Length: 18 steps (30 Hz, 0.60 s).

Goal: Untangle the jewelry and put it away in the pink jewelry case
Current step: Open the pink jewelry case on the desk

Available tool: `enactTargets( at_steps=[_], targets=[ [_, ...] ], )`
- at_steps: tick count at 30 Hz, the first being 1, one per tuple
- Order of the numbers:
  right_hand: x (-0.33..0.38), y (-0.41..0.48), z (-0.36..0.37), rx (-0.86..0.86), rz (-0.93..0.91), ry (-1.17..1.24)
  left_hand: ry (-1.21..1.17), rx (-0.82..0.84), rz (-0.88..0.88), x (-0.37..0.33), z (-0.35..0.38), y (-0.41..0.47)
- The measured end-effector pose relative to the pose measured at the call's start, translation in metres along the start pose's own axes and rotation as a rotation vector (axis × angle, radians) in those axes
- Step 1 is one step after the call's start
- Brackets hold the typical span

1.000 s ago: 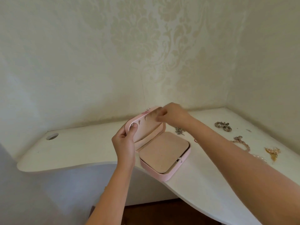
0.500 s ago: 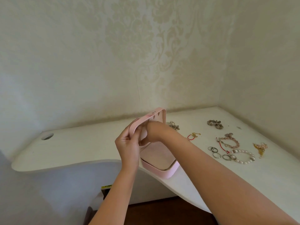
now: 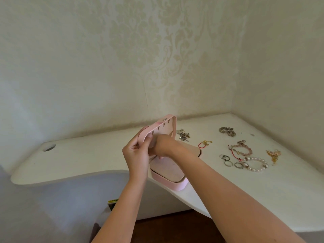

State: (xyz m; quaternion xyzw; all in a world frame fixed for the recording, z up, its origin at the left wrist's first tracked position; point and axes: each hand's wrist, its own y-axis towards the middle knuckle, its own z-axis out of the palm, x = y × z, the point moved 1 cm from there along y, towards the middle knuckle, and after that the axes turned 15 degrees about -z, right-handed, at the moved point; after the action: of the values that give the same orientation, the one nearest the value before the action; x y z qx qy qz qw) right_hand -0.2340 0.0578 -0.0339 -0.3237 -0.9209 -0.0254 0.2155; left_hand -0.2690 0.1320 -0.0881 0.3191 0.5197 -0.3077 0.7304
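The pink jewelry case (image 3: 172, 183) stands open at the front edge of the white desk (image 3: 87, 160), its lid raised upright. My left hand (image 3: 136, 153) grips the lid's left rim. My right hand (image 3: 164, 145) reaches inside the lid, its fingers hidden behind my left hand. Jewelry lies to the right: a silver tangle (image 3: 184, 135), a red cord with a gold charm (image 3: 204, 144), a grey bead bracelet (image 3: 227, 131), a pink bead bracelet (image 3: 242, 149), several rings (image 3: 227, 159), a pearl bracelet (image 3: 256, 163) and a gold chain tangle (image 3: 274, 155).
The desk fits into a wall corner at the back right. A round cable hole (image 3: 49, 147) sits at its far left. The front edge curves inward below the case, with dark floor (image 3: 166, 228) beneath.
The lid has been raised from half open to upright. My right hand moved from the lid's top edge down inside the lid. The view shifted, bringing more jewelry into sight.
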Motion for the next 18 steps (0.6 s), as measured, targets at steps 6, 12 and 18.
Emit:
enactTargets(
  at_steps=[6, 12, 18],
  targets=[
    [-0.003, 0.006, 0.002, -0.073, 0.045, 0.048, -0.018, -0.027, -0.055, 0.001, -0.001, 0.003],
    [-0.036, 0.011, 0.008, -0.401, 0.169, 0.613, -0.076, -0.014, -0.07, -0.006, -0.003, 0.007],
    [-0.052, -0.004, -0.027, -0.642, 0.062, 1.189, -0.166, 0.019, -0.131, -0.008, -0.007, 0.014]
  ],
)
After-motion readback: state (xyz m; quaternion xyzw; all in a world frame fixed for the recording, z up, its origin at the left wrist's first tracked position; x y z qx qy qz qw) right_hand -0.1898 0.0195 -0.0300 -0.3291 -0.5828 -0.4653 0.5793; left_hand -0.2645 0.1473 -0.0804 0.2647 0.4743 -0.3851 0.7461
